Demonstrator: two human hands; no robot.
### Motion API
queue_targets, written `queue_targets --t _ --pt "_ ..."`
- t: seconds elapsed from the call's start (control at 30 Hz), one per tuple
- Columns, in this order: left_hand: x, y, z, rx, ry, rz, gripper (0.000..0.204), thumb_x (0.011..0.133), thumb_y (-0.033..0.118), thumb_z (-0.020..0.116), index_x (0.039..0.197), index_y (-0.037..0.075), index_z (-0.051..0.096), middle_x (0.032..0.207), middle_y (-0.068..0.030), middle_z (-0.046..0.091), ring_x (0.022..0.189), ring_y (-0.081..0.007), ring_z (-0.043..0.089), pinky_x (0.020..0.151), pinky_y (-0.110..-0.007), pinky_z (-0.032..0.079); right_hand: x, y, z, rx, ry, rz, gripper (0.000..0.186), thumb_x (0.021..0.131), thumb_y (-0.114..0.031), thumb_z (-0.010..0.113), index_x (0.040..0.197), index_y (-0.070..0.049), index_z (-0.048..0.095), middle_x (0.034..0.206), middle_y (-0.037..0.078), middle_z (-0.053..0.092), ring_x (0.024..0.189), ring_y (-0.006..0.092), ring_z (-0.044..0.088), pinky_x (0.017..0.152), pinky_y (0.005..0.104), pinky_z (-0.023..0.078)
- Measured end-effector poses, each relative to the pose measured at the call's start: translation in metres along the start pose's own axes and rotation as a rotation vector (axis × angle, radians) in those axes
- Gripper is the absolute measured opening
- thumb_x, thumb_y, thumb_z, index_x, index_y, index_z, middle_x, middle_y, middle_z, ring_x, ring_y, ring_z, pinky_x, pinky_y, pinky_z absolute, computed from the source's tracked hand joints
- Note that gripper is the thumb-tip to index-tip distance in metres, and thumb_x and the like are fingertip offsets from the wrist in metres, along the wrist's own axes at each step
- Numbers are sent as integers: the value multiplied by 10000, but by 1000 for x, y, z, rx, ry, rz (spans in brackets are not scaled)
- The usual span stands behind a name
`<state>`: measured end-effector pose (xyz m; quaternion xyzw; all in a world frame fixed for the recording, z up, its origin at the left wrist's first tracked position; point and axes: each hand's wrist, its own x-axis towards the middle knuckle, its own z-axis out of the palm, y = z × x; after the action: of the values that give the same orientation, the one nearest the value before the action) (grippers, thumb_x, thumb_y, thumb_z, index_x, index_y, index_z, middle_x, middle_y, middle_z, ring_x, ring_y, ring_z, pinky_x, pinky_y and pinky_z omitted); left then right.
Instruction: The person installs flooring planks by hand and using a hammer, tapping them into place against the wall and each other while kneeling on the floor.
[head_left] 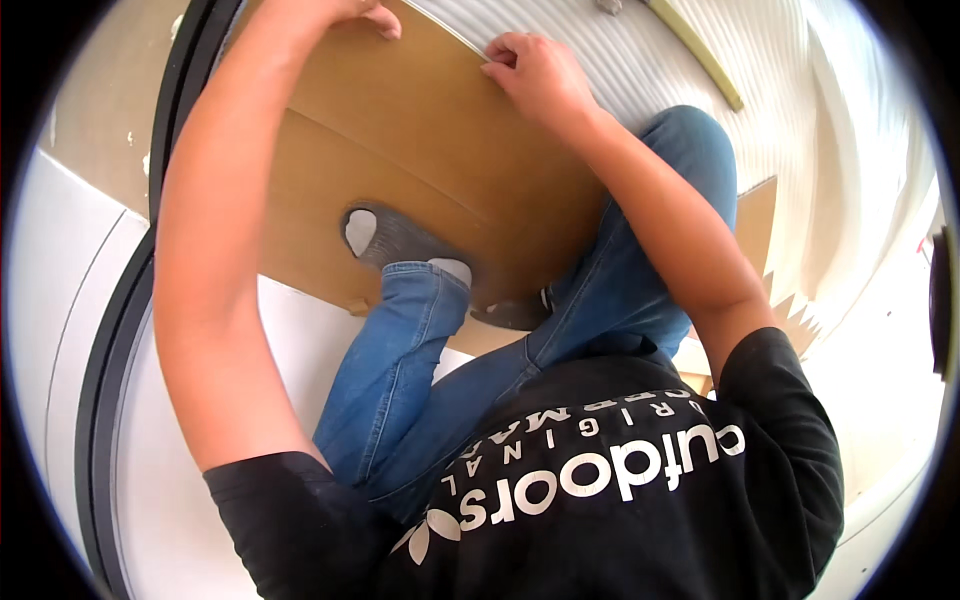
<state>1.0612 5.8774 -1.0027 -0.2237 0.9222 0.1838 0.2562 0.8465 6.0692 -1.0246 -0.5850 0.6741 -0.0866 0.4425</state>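
Note:
A large brown cardboard sheet (400,130) with a crease across it lies under my feet. Its far edge shows as a thin pale line running between my hands. My right hand (545,80) is closed at that edge, thumb and curled fingers pinching it. Over the sheet's far left part is my left hand (370,15), cut off by the top of the picture; one digit points down toward the cardboard and the other fingers are hidden. My shod left foot (400,238) rests on the sheet.
Pale ribbed sheeting (620,70) spreads beyond the cardboard, with a yellowish strip (700,55) on it. A dark curved rail (120,330) runs along my left. At right stands a torn cardboard piece (757,225) beside translucent plastic film (860,150).

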Motion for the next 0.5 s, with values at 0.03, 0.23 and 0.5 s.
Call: queue_targets --t 0.03,0.23,0.5 --pt "-3 1 2 29 20 -6 665 713 504 860 1199 94 664 1259 -124 582 1316 -353 502 1093 -505 426 0 0 -2 3 3 12 264 912 -213 708 1104 -35 738 977 133 766 913 318 719 820 418 556" --pt "-4 13 -1 -62 -24 -6 546 751 510 819 1108 112 712 1120 -115 712 1180 -326 624 985 -474 469 0 8 -2 52 -19 -12 238 906 -193 700 1094 -56 747 949 134 762 875 312 721 805 414 558" --pt "-6 -1 14 -75 60 49 575 724 531 837 1106 117 723 1062 -101 740 1095 -325 682 948 -477 501 5 5 -5 110 -91 -1 221 907 -188 691 1081 -63 745 940 132 760 864 308 724 802 403 559"
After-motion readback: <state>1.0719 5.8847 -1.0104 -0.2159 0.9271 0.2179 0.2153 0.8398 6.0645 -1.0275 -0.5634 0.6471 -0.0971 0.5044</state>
